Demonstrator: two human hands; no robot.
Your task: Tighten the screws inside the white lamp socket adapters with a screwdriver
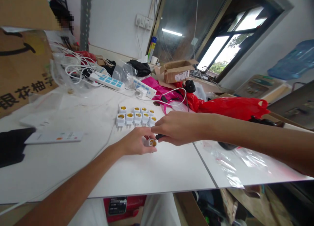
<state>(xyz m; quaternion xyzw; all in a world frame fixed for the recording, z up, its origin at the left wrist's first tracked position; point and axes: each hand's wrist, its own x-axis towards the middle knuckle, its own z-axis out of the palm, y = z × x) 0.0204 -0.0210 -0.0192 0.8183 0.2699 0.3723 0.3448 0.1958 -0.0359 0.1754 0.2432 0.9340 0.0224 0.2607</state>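
My left hand [136,141] is closed around a white plug-in lamp socket [153,143], whose brass-coloured opening faces up. My right hand [178,128] grips a black-handled tool [160,136], probably a screwdriver; its slim end points at the socket's opening. How deep it reaches inside is too small to tell. Just beyond both hands, several more white lamp sockets [138,116] stand in two rows on the white table [147,173], openings upward. Prongs show on those in the nearer row. My right hand partly covers the right end of the rows.
Behind the sockets lie white power strips [108,80] with tangled cables. A small open cardboard box [175,72] and red plastic bags [230,108] are at the back right. A large carton [24,69] stands left, near a flat white box [54,137]. Clear plastic wrap [230,170] lies right.
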